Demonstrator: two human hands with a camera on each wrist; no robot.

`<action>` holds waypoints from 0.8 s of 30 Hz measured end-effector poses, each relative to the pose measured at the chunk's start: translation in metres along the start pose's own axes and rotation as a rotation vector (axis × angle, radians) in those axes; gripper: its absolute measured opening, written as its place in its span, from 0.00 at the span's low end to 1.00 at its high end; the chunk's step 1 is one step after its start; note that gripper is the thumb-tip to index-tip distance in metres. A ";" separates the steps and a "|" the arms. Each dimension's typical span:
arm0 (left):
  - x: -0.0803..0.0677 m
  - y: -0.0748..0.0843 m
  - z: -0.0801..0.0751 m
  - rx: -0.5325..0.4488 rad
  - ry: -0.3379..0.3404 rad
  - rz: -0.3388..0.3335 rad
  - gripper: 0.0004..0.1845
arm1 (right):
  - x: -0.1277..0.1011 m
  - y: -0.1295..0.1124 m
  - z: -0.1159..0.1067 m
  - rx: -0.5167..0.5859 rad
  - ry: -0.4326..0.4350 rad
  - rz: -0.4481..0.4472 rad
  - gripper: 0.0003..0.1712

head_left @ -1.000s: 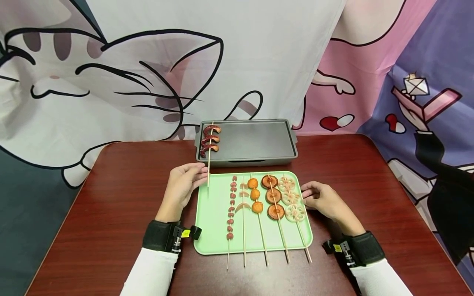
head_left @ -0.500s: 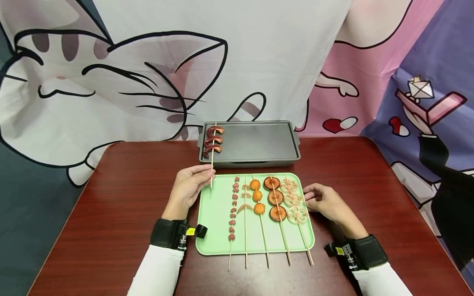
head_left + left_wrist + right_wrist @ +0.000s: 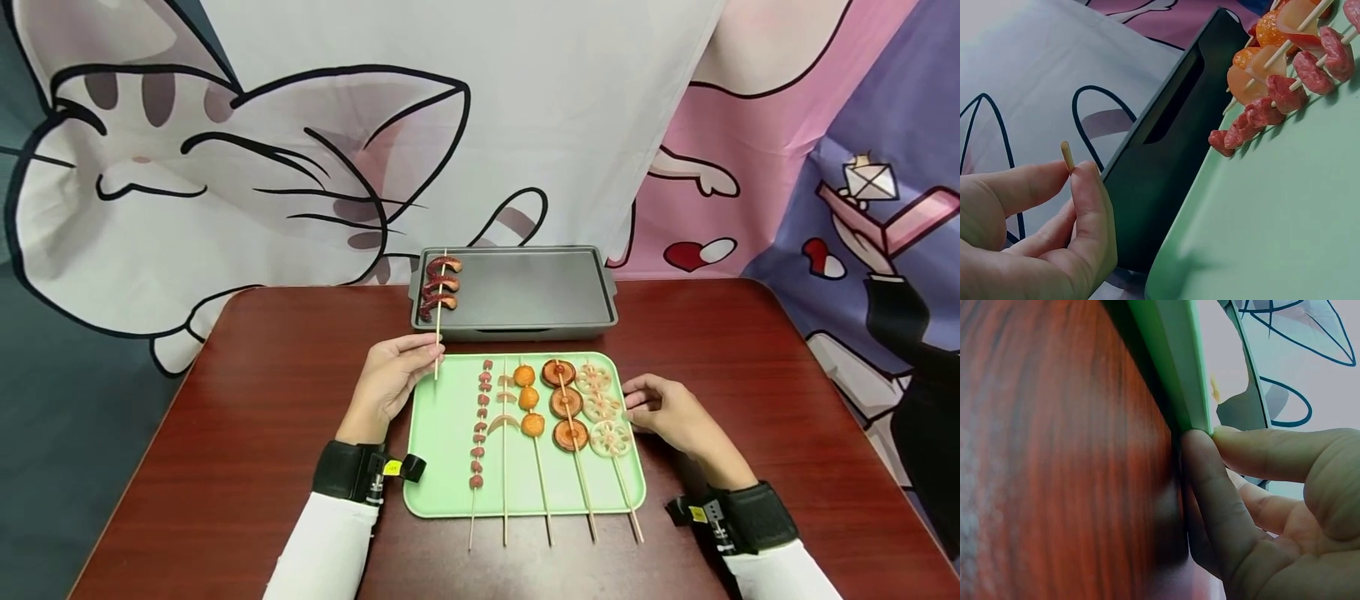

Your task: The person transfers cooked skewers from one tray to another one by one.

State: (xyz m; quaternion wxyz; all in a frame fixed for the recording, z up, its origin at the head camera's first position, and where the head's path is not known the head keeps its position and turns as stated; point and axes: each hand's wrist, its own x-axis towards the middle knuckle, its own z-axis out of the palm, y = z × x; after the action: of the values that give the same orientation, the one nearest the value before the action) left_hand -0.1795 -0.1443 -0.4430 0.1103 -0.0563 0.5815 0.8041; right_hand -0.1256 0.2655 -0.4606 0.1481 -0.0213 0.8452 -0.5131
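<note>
In the head view a skewer of dark red, curled pieces with orange-tan ends [image 3: 442, 285] lies over the left side of a grey grill pan [image 3: 532, 287]. My left hand [image 3: 386, 379] pinches its bare stick just in front of the pan; the left wrist view shows the stick's end [image 3: 1067, 156] between thumb and finger. A light green tray [image 3: 442, 475] stands before the pan. My right hand [image 3: 675, 417] pinches the tray's right edge; the right wrist view shows thumb and finger on the green rim [image 3: 1188, 381].
On the tray lie skewers of small red pieces [image 3: 478, 427], pale curved slices [image 3: 504, 422], orange balls [image 3: 528, 398], brown mushroom rounds [image 3: 566, 403] and lotus root slices [image 3: 611, 437]. Their sticks overhang the front rim. The brown table [image 3: 285, 400] meets a printed curtain [image 3: 555, 125] behind.
The head view has shifted, so everything sits slightly farther right in the picture. My left fingertips reach a little farther past the stick. Skewer, pan, tray and right hand keep their places.
</note>
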 end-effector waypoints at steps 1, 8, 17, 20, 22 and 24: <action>0.001 0.000 0.001 0.003 -0.003 0.001 0.24 | 0.000 0.000 -0.001 -0.002 0.002 -0.002 0.20; 0.002 -0.002 0.003 0.023 0.007 -0.004 0.23 | -0.001 0.001 -0.002 0.012 -0.003 -0.003 0.20; 0.002 -0.002 0.003 0.033 0.001 -0.007 0.24 | -0.001 0.001 -0.001 0.015 -0.004 -0.012 0.21; 0.002 -0.002 0.002 0.034 -0.002 -0.002 0.24 | -0.002 0.001 0.000 0.016 -0.008 -0.014 0.21; 0.002 -0.002 0.001 0.035 -0.003 0.003 0.24 | -0.002 0.000 0.000 0.020 -0.011 -0.016 0.22; 0.002 -0.002 0.001 0.040 -0.009 0.003 0.24 | -0.002 0.000 0.000 0.021 -0.011 -0.017 0.22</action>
State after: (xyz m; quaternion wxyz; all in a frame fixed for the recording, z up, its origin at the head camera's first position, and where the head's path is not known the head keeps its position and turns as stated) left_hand -0.1806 -0.1429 -0.4448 0.1130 -0.0495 0.5972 0.7926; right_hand -0.1240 0.2658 -0.4607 0.1484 -0.0297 0.8387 -0.5231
